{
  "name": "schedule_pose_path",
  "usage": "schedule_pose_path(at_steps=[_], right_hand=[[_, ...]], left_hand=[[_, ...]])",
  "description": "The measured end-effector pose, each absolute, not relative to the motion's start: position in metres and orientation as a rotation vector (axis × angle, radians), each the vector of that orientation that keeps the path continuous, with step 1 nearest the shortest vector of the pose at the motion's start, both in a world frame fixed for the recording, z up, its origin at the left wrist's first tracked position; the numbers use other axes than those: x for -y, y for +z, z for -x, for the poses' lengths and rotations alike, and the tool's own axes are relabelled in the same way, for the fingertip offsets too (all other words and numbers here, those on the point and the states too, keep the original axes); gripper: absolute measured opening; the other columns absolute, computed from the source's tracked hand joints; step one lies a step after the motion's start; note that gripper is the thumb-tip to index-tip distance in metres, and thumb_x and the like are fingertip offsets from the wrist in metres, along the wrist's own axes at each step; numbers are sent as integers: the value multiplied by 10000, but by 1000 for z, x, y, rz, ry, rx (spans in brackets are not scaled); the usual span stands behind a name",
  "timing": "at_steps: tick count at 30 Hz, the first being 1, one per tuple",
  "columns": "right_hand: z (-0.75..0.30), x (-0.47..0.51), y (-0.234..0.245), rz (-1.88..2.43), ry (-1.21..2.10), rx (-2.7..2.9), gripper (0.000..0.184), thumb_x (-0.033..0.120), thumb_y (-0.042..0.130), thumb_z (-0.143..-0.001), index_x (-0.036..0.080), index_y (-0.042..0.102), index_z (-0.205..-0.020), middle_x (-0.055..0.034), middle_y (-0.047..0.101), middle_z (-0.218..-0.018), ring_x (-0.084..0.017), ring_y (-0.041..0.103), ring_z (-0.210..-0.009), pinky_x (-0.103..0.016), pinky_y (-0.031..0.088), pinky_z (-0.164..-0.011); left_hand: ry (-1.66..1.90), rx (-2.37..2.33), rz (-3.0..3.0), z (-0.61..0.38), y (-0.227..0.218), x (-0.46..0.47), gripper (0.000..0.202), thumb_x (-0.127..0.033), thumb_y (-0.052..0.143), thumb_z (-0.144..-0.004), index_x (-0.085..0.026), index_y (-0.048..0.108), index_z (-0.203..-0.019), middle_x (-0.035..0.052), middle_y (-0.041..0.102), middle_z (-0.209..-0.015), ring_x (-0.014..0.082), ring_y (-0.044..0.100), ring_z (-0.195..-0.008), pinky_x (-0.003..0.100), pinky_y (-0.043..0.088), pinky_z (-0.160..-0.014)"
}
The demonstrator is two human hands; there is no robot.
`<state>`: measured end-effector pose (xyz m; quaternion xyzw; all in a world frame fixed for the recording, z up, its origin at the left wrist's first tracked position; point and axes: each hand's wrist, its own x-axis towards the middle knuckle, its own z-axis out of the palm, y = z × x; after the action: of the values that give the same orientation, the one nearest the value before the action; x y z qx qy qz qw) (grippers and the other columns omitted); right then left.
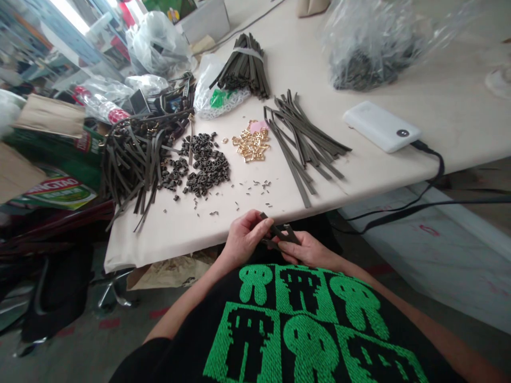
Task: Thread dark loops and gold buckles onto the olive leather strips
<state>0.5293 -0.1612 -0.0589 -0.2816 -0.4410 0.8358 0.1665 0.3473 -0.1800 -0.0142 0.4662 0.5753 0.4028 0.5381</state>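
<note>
Strap: matt, leather-like on my remote view. Buckles: glossy, gold-toned metal. Power bank: smooth plastic. Large bag: clear, glossy, crinkled plastic. Tabletop: smooth, matt. Shirt: cloth, I note, rough-textured.

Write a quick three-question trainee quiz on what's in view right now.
1. True or false: a black cable is attached to the white device.
2. Which lies between the small dark loops and the loose dark strips: A) white device, B) gold-coloured fittings, C) patterned shirt?
3. What do the left hand and right hand hold?

Key: 1. True. 2. B. 3. Dark strip material; piece count unclear.
</note>
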Motion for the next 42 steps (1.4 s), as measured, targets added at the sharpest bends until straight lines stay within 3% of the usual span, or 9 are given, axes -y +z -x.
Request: schedule_pose_path(at_steps=[3, 6, 10, 16, 21, 24, 29, 38, 42], right_hand=[[-527, 161, -56, 833, 2345, 1317, 481, 647, 676, -793, 173, 601, -825, 61, 455, -528, -78, 309, -431, -231, 177, -393], [-527, 160, -56, 888, 2286, 1366, 505, 676, 641, -804, 184, 549, -733, 57, 445, -523, -75, 314, -429, -229, 184, -397], [-530, 160, -57, 985, 2244, 1344, 564, 724, 559, -832, 162, 595, -872, 63, 450, -537, -70, 319, -395, -224, 191, -369], [-529, 161, -57, 1003, 2190, 1168, 473, 632, 644, -832, 188, 603, -989, 40, 557, -621, -66, 398, -400, -207, 250, -362], [-528, 163, -57, 937, 2221, 1132, 416, 578, 676, -833, 185, 619, -957, 47, 554, -614, -54, 383, -395, -203, 223, -358], [-527, 165, -60, 918, 2227, 1100, 420, 561, 688, -827, 187, 609, -1001, 52, 563, -604, -52, 375, -382, -200, 210, -349], [-526, 167, -62, 944, 2196, 1010, 454, 585, 673, -823, 194, 580, -1034, 64, 556, -572, -53, 369, -353, -189, 193, -326], [-523, 170, -65, 981, 2041, 1060, 416, 588, 658, -838, 202, 581, -973, 79, 512, -505, -62, 350, -335, -182, 215, -307], [-525, 171, -65, 997, 1965, 1076, 405, 576, 663, -842, 197, 607, -971, 72, 513, -501, -68, 363, -345, -187, 227, -319]], left_hand=[[967, -1366, -1041, -349, -15, 178, 224, -378, 622, -848, -185, 566, -747, -22, 581, -591, 95, 541, -517, 214, 463, -502], [996, -1401, -1083, -347, -18, 180, 170, -349, 602, -866, -184, 635, -843, -12, 595, -644, 100, 556, -549, 221, 476, -525], [1090, -1475, -1220, -346, -25, 185, 183, -329, 601, -882, -205, 698, -975, 15, 615, -801, 95, 576, -618, 228, 490, -575], [1142, -1321, -881, -349, -35, 187, 308, -399, 667, -832, -193, 563, -1035, -57, 564, -660, 68, 530, -503, 188, 437, -487], [1139, -1307, -859, -352, -45, 190, 327, -441, 647, -850, -210, 499, -1028, -73, 532, -631, 68, 501, -474, 189, 410, -460], [1198, -1409, -1065, -352, -50, 193, 272, -372, 628, -880, -219, 513, -1073, -39, 559, -725, 81, 533, -556, 215, 461, -526], [1270, -1569, -1768, -346, -46, 194, 286, -273, 701, -836, -218, 573, -1085, 68, 567, -1116, 168, 591, -938, 299, 549, -740], [1143, -1672, -2383, -340, -40, 190, 253, -335, 738, -813, -221, 677, -1030, 94, 573, -1163, 245, 545, -1053, 436, 511, -894], [1175, -1642, -2347, -342, -37, 192, 206, -267, 682, -866, -209, 657, -1062, 72, 619, -1031, 191, 580, -931, 335, 540, -777]])
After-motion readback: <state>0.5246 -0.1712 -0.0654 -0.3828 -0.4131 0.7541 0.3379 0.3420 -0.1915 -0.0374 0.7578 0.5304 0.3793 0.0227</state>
